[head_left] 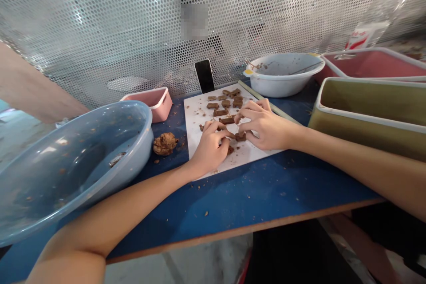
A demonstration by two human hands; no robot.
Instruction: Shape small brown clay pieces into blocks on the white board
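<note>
A white board [195, 117] carries several small brown clay pieces [225, 103], some shaped like short bars, with crumbs scattered round them. My left hand [211, 148] rests low on the board, its fingers bent and its index fingertip against a dark brown clay piece [240, 136]. From the right, my right hand [262, 124] reaches over with curved fingers, and its thumb and fingertips are at that same piece. A longer clay bar [227, 120] lies just beyond the fingertips. Left of the board, a rough clay lump [165, 143] sits on the blue table [233, 199].
A large blue basin [133, 159] leans at the left, before a pink box [162, 105]. A phone [204, 76] stands against the perforated metal screen [133, 22]. A pale stick [266, 102], white basin [279, 83], olive bin [366, 117], pink bin [376, 63] and plastic bottle [376, 17] occupy the right.
</note>
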